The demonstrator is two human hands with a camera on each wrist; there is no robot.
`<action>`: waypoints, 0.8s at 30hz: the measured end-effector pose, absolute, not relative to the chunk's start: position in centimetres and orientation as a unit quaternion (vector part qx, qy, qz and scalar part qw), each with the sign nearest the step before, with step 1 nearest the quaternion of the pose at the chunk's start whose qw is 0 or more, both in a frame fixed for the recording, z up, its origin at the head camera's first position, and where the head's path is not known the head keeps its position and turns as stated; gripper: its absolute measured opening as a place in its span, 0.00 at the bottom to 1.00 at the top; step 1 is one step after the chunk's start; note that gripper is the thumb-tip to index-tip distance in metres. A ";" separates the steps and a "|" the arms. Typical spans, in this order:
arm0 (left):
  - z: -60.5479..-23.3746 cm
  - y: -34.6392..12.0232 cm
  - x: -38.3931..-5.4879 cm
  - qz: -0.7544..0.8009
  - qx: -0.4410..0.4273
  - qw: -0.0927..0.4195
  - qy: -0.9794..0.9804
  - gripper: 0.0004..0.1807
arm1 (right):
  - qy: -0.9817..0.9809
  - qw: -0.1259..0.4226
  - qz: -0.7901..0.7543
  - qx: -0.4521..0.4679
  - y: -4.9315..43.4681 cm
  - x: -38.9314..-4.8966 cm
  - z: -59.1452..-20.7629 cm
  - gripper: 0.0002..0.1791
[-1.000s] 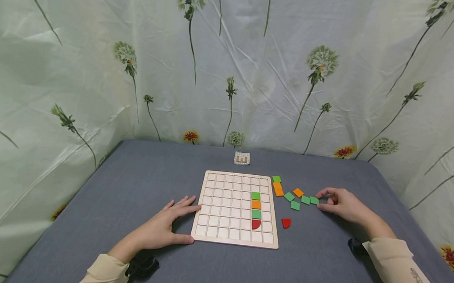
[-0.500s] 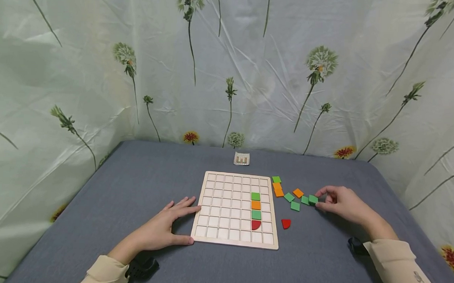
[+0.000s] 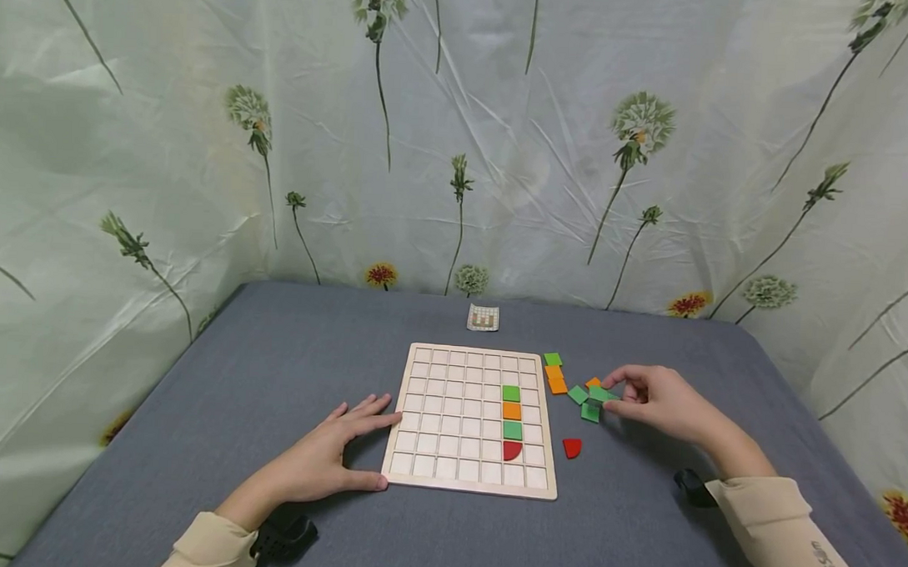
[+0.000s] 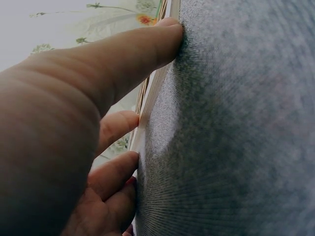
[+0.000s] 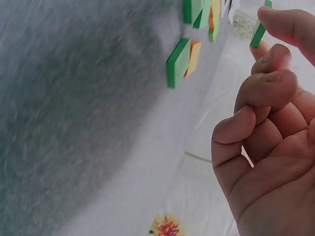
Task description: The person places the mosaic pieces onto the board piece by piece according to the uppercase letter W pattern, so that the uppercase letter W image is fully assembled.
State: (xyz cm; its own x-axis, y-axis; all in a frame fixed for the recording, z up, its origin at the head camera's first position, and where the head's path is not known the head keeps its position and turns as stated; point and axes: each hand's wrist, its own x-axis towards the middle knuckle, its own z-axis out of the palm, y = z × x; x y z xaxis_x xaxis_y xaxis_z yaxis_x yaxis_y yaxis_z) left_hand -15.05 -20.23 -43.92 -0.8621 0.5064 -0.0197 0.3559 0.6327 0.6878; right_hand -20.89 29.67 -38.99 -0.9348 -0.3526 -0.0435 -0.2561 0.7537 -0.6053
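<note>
My right hand pinches a green square tile between thumb and index finger, raised over the loose tiles to the right of the board. The held tile overlaps other green tiles in the head view. My left hand lies with spread fingers, thumb and a finger touching the left edge of the wooden grid board. One column of the board holds a light green tile, an orange tile, a green tile and a red quarter-round tile.
Several loose tiles lie right of the board, among them orange ones and green ones. A red quarter-round piece sits nearer the front. Behind the board is a small pattern card. A flowered curtain backs the grey table.
My right hand has lifted the green tile off the table and carried it left over the neighbouring tiles. The left hand stays at the board's edge.
</note>
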 end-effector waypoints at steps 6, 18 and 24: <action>-44.0 -20.3 -15.1 0.354 0.241 0.105 0.897 0.47 | 0.927 0.075 -0.322 -0.180 28.5 -20.8 -38.8 0.14; -44.1 -20.2 -15.1 0.358 0.242 0.104 0.896 0.47 | 0.916 0.084 -0.327 -0.216 26.0 -20.7 -38.7 0.15; -44.1 -20.2 -15.1 0.356 0.242 0.106 0.897 0.47 | 0.910 0.089 -0.333 -0.233 25.0 -20.4 -38.6 0.13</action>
State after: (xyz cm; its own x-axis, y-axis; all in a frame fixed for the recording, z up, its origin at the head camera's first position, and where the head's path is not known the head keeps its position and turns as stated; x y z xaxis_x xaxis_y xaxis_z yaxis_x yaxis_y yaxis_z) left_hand -15.14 -20.23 -44.09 -0.8607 0.5087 -0.0185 0.3576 0.6301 0.6893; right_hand -20.43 25.01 -38.65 -0.8758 -0.4827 -0.0066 -0.3646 0.6704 -0.6463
